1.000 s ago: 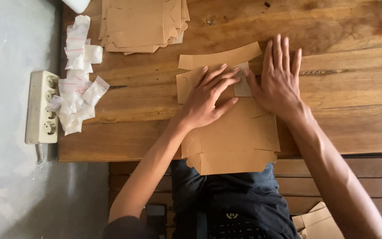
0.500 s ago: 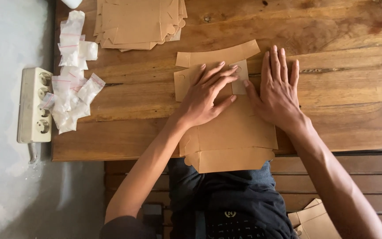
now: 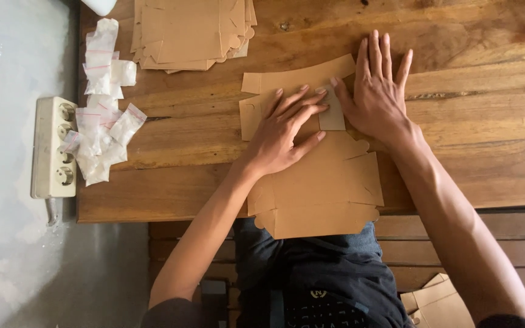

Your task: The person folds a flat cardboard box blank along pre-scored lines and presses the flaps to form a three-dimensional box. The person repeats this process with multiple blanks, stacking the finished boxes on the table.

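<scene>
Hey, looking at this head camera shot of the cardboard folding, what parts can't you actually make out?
- Folded flap under the left hand and right hand: head view, both palms cover the crease of the flat cardboard box blank.
- Stack of cardboard blanks: cut off by the top edge.
- White object at the top: mostly out of frame.
- Small plastic bags: contents too small to tell.

Table (image 3: 469, 158): varnished brown wood, visible grain, slight sheen. On it, flat box blank (image 3: 323, 182): matt kraft cardboard, smooth. At the table's far edge, stacked blanks (image 3: 189, 30): same cardboard. At its left edge, small bags (image 3: 101, 127): glossy clear plastic.
</scene>
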